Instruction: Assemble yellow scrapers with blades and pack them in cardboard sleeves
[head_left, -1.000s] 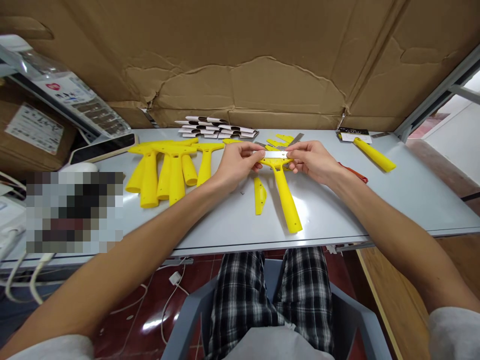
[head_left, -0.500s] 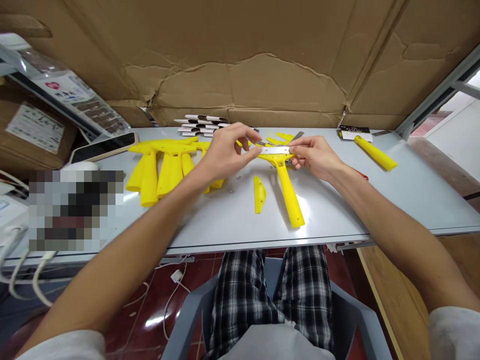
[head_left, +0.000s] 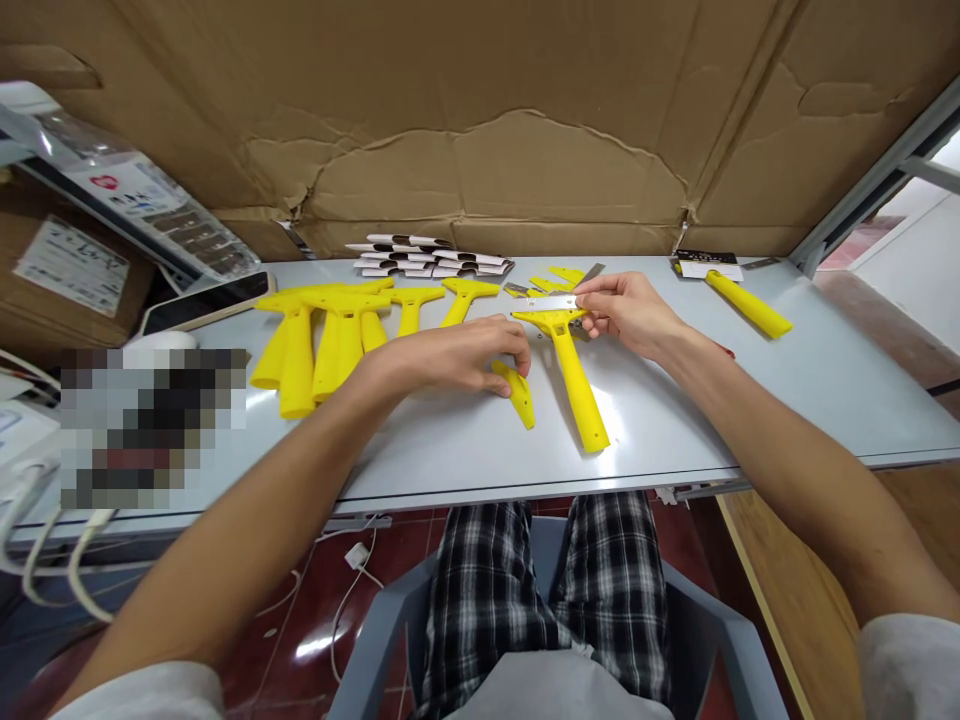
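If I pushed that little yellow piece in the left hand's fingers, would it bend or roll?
The yellow piece probably wouldn't bend much; it looks like moulded plastic. Being small and thin, it's likely light. Its long, flattish shape suggests sliding, not rolling.

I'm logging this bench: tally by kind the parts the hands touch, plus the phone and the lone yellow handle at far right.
Yellow handles: 2
Small yellow piece: 1
Metal strip: 1
Phone: 1
Total: 5
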